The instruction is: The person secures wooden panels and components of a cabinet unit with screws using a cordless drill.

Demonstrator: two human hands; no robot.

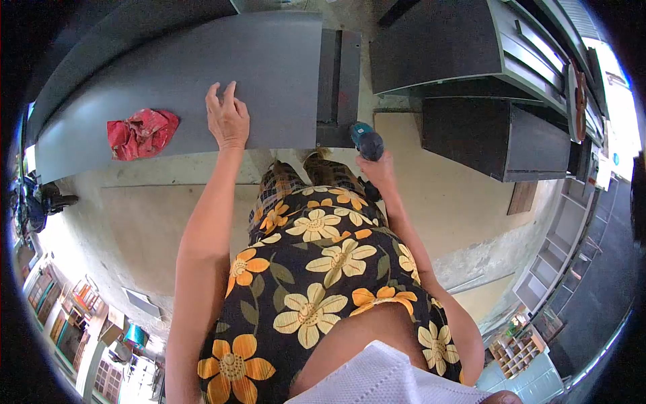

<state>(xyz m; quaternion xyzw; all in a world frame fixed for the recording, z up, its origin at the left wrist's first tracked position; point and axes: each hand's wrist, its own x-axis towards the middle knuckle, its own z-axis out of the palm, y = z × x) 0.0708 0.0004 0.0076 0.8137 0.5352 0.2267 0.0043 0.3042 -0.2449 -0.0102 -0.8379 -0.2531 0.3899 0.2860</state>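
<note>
A large grey panel [168,74] lies flat. A teal-and-black cordless drill [367,140] points down at its near right end.

How Many of Each Thing

One large grey flat board [168,81], one crumpled red cloth [142,133] and one teal cordless drill [367,141] are seen. There are two narrow dark grey strips [328,67] and two dark grey cabinet boxes [498,138]. Two bare hands are counted: the left hand [227,120] and the right hand [378,168].

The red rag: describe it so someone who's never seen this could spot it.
Find the long grey panel where the left hand rests flat. The red rag lies crumpled on it, left of that hand. It is the only red, soft thing; the drill in the right hand is teal.
</note>
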